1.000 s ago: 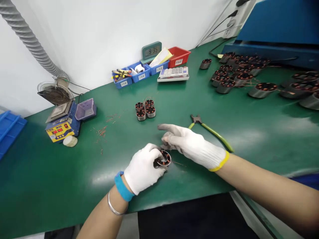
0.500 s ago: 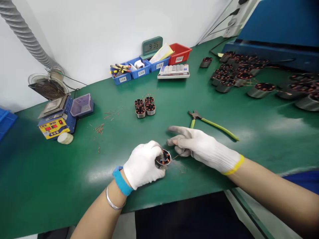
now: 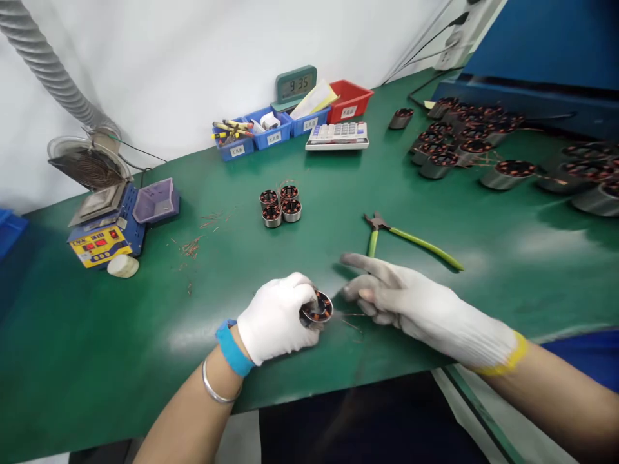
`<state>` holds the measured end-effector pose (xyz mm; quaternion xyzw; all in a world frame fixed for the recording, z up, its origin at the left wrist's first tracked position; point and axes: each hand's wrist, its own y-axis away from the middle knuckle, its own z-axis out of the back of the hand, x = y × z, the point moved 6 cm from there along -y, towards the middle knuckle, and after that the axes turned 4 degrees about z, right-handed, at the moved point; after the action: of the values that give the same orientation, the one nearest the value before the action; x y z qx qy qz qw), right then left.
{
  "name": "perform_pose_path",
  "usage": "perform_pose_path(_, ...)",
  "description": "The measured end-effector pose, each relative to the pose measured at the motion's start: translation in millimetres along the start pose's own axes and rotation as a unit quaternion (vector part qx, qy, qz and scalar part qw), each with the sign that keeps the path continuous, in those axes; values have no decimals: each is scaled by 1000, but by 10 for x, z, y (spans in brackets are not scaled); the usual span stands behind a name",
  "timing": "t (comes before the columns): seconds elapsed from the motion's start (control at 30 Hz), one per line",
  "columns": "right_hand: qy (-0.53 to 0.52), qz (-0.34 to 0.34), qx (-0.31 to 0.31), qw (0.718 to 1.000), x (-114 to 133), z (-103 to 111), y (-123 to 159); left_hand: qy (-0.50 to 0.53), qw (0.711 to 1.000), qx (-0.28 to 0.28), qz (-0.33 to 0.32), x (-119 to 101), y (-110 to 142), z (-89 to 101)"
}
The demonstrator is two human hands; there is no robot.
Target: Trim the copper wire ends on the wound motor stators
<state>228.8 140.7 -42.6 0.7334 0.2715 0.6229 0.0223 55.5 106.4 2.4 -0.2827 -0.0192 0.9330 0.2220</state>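
Clamping wound ring (image 3: pixel 323 314) in left hand (image 3: pixel 278 319) just below frame centre, open face up. Holding right hand (image 3: pixel 384 290) clear, farther right in frame, with thin wire (image 3: pixel 355 314) between; cannot tell whether pinching it.

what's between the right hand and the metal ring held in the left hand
In the head view, thin wire strands show between the right hand and the metal ring, over the green table; whether they join it is unclear.
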Motion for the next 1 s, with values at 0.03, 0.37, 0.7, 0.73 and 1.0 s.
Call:
perform_pose_path(0.03,13,2,-1,1000,-29,42,59,3,1000,2,-5,1,1,-3)
perform_pose_path(0.37,631,209,60,745,255,-176,156,22,1000,3,-5,6,20,15)
perform_pose_path(0.7,738,324,115,580,224,-361,207,27,1000,4,-8,-3,9,25)
perform_pose_path(0.73,730,323,125,589,217,-363,201,30,999,6,-10,0,11,18)
perform_pose_path(1.0,635,260,93,721,150,-289,139,200,973,1,115,104,22,4)
